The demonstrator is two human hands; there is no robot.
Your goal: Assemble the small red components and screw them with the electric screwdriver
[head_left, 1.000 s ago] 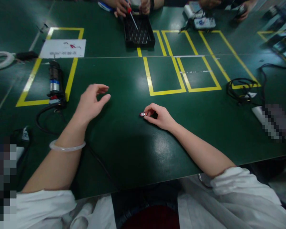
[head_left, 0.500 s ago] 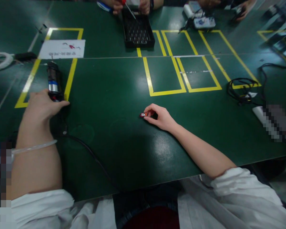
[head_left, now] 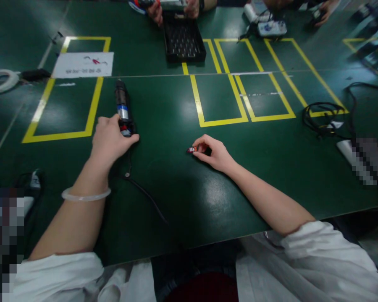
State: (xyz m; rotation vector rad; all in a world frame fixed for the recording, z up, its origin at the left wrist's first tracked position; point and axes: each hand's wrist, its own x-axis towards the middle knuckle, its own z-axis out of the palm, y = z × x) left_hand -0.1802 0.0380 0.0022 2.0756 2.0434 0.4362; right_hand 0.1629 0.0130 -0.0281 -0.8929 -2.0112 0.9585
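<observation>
My left hand (head_left: 111, 136) is closed round the near end of a black electric screwdriver (head_left: 122, 102) with a silver and blue band. The tool lies lengthwise, its narrow tip pointing to the far side of the table, and a thin black cord (head_left: 146, 195) runs from its near end towards me. Low over the green table, my right hand (head_left: 212, 153) pinches a tiny red, white and dark piece (head_left: 192, 149) between thumb and fingertips. It is too small to tell its kind.
Yellow tape outlines (head_left: 223, 123) mark the green tabletop (head_left: 164, 167). Beyond, a co-worker's hands (head_left: 156, 12) are at a black tray (head_left: 185, 54) of small metal pieces. A white paper sign (head_left: 83, 65) lies at left, a coiled black cable (head_left: 321, 113) at right.
My left hand has moved right with the electric screwdriver, out of the left yellow outline. My right hand has hardly moved. Across the table, the co-worker's hands and tool have shifted.
</observation>
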